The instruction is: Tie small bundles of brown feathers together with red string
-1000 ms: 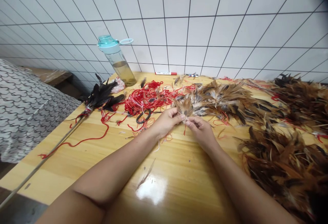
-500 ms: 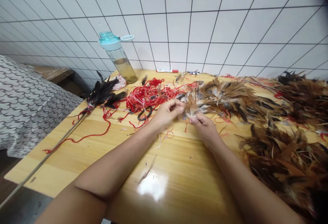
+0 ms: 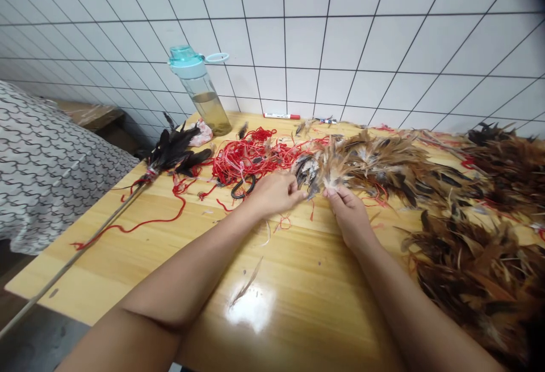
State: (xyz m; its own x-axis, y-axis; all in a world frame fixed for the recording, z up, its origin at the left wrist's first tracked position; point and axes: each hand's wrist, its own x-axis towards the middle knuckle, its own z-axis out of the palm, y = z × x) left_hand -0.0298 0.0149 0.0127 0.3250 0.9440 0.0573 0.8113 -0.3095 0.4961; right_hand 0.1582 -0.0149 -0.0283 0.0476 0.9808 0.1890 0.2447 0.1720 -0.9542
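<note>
My right hand pinches a small bunch of light brown feathers by its pale, fluffy end. To its left, my left hand has its fingers curled at the edge of some grey and dark feathers. What lies between those fingertips is hidden. A long pile of brown feathers stretches away to the right behind my right hand. Just behind my left wrist lie a tangle of red string and black-handled scissors, partly covered.
A thin stick with black feathers tied at its end crosses the table's left side. A water bottle and a red-capped marker stand and lie near the tiled wall. More brown feathers are heaped at right. Patterned cloth hangs at left.
My left hand has drawn slightly away from the feather bunch and lowered its fingers to the grey feathers. The right hand keeps its pinch and has shifted a little rightward. The view has shifted slightly.
</note>
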